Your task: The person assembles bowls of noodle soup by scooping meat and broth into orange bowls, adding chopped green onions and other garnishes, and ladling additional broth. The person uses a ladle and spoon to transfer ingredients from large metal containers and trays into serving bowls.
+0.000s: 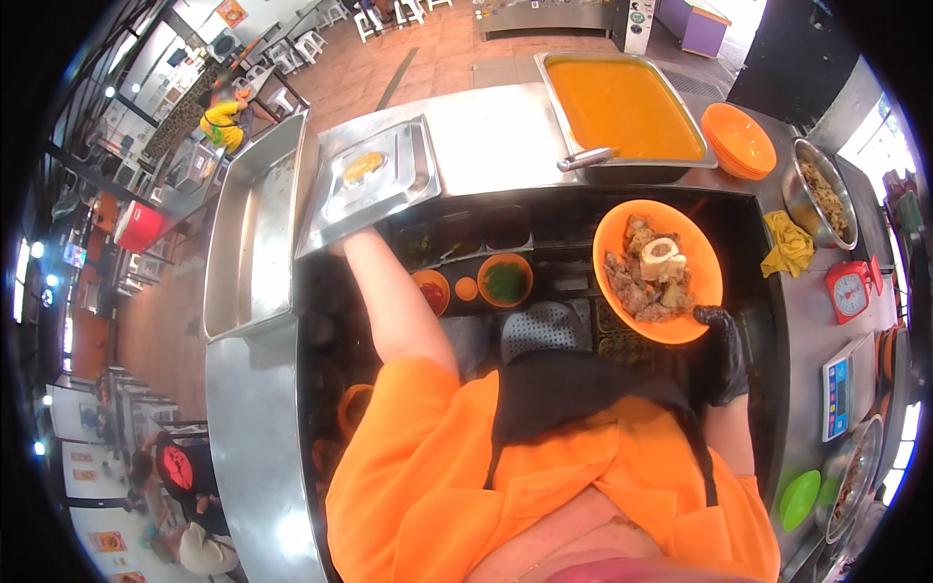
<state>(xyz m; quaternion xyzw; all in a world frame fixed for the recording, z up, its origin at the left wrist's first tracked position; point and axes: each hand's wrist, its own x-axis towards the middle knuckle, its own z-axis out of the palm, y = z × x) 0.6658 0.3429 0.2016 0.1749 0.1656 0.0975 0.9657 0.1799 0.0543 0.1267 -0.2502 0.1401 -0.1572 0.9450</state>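
One smooth orange bowl (707, 264) hangs above the dark recess (743, 228), loaded with rough brown meat chunks (641, 296) and one ring-shaped bone (663, 257); the black-gloved right hand (721, 358) pinches its rim. The left hand is hidden at one shiny steel lid (394, 155), so its grip I cannot tell. Between lid and one rectangular pan (671, 163) of orange liquid (627, 107), bare steel tabletop (486, 126) leaves open room; beside the pan stands one stack of rounded orange bowls (739, 141)
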